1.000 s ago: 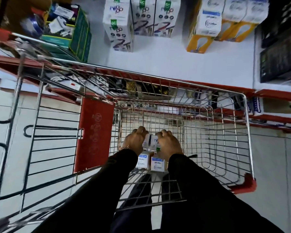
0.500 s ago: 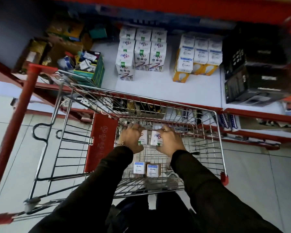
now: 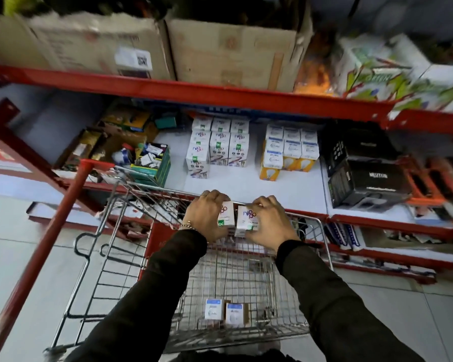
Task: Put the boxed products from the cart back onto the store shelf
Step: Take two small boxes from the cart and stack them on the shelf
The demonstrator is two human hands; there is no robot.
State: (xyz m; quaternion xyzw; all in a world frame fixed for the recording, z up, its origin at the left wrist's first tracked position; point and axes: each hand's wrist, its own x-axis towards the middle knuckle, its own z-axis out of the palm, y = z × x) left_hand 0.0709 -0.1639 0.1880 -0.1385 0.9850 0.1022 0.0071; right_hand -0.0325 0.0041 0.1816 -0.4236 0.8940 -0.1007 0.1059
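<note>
A head-worn camera looked down over a wire shopping cart [image 3: 110,257] parked against a red-framed store shelf [image 3: 285,194]. In the centre of the frame, the left hand [image 3: 207,215] was closed around 1 small white box [image 3: 226,214] and the right hand [image 3: 268,223] around a 2nd white box [image 3: 245,220], the 2 boxes held side by side and touching, above the far rim of the cart and just short of the shelf edge. Both arms wore dark sleeves, and a bracelet [image 3: 186,226] sat on the left wrist. Matching white boxes stood in neat rows [image 3: 217,145] on the white shelf surface in the upper middle of the frame, with yellow and white bulb boxes [image 3: 288,150] just to their right and black boxes [image 3: 364,173] further right. 2 more small boxes with blue labels [image 3: 226,312] remained on the cart floor in the lower centre. To do this step well, the pair would probably best be carried forward over the rim, kept level and pressed together, then set on the bare shelf in front of the matching rows with printed faces outward. The fingers wrapped the box tops, so a loose grip could let 1 slip back into the cart.
</note>
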